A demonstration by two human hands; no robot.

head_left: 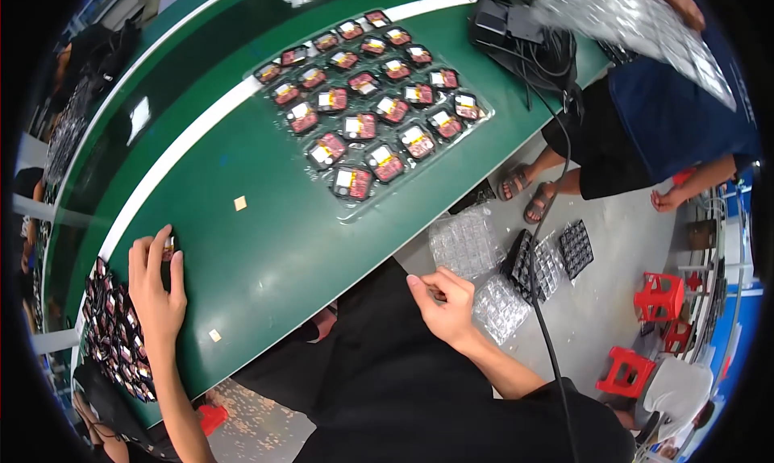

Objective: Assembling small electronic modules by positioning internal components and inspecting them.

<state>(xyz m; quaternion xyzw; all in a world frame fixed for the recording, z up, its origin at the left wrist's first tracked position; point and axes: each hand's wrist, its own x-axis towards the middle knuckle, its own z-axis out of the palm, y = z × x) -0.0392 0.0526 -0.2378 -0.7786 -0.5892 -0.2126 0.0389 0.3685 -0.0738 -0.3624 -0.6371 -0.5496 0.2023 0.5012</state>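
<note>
On the green table my left hand [156,290] has its thumb and fingers around a small black piece with a label [168,249], partly hidden by the fingers. Just beside that hand lies a heap of similar small dark labelled pieces [117,334]. My right hand [448,308] hangs past the table's near edge, its fingers loosely curled and nothing visible in them. Farther up the table stands a clear plastic tray [348,219] with rows of black pieces [360,126] bearing red, yellow and white labels, one per pocket.
A black device with coiled cable [524,40] sits at the table's far right; its cable [542,286] hangs down past my right arm. Another person [677,132] holds clear trays [637,28]. On the floor lie clear trays [463,241], black trays [576,249] and red stools [659,296].
</note>
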